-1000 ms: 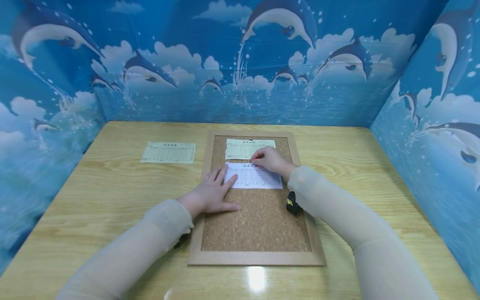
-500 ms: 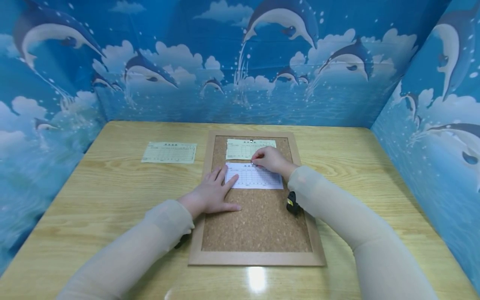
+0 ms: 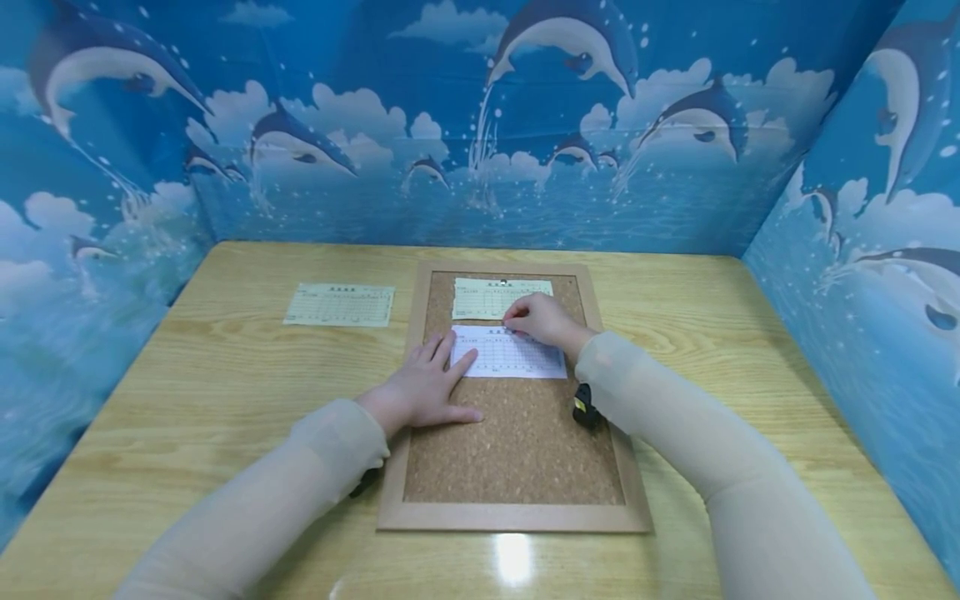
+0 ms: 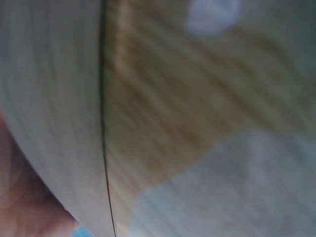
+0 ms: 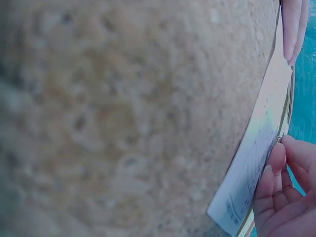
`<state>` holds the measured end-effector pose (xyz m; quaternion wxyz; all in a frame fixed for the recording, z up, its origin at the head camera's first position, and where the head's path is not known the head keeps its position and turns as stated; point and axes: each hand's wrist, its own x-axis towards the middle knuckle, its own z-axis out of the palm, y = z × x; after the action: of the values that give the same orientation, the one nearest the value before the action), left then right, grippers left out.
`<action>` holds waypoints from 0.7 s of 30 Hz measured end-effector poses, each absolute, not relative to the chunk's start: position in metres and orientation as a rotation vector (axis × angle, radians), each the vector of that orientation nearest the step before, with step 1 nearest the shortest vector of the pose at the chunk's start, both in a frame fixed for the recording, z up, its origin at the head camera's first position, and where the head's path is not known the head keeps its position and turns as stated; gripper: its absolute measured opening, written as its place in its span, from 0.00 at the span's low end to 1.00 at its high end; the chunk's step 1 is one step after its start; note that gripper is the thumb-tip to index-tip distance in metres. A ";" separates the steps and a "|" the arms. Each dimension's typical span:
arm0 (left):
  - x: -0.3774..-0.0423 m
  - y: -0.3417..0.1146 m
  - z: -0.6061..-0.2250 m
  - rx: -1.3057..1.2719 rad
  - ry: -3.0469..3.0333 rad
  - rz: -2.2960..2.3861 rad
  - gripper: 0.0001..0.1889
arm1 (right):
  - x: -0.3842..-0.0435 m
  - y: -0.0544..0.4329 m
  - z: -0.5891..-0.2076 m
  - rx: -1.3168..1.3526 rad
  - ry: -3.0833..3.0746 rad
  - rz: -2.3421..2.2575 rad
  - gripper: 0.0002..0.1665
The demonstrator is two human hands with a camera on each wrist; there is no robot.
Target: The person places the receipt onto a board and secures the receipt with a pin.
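Note:
A white printed form (image 3: 498, 354) lies on the cork board (image 3: 513, 450). My left hand (image 3: 427, 387) rests with spread fingers on the board's left side, some fingers on the form's left edge. At the form's top edge my right hand (image 3: 542, 321) pinches a small pushpin between thumb and index finger. In the right wrist view only the pushpin's thin metal shaft (image 5: 280, 138) shows; its head is hidden by the fingers. Above it lies a pale green form (image 3: 478, 298), with a pin (image 3: 503, 282) at its top edge.
Another pale green form (image 3: 339, 305) lies on the wooden table (image 3: 225, 375), left of the board. The board's wooden frame (image 3: 513, 517) stands slightly above the table. Dolphin-print cloth (image 3: 450, 125) encloses the table at the back and sides.

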<state>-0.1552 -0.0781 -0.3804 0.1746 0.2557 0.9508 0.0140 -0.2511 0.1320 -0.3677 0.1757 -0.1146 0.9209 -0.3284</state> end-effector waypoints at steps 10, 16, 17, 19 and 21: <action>-0.155 -0.078 -0.380 0.733 2.699 0.039 0.52 | -0.251 0.133 -0.369 -0.339 2.611 -0.934 0.09; -0.155 -0.079 -0.380 0.741 2.702 0.040 0.52 | -0.251 0.132 -0.368 -0.325 2.610 -0.922 0.09; -0.155 -0.079 -0.380 0.742 2.704 0.040 0.52 | -0.251 0.132 -0.368 -0.324 2.609 -0.920 0.09; -0.155 -0.079 -0.381 0.744 2.706 0.044 0.52 | -0.251 0.131 -0.367 -0.323 2.609 -0.918 0.09; -0.155 -0.079 -0.382 0.741 2.704 0.040 0.52 | -0.251 0.131 -0.367 -0.324 2.611 -0.918 0.09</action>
<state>-0.1552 -0.0786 -0.3816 0.1681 0.2606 0.9506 0.0140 -0.2509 0.1312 -0.3665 0.1766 -0.1146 0.9223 -0.3242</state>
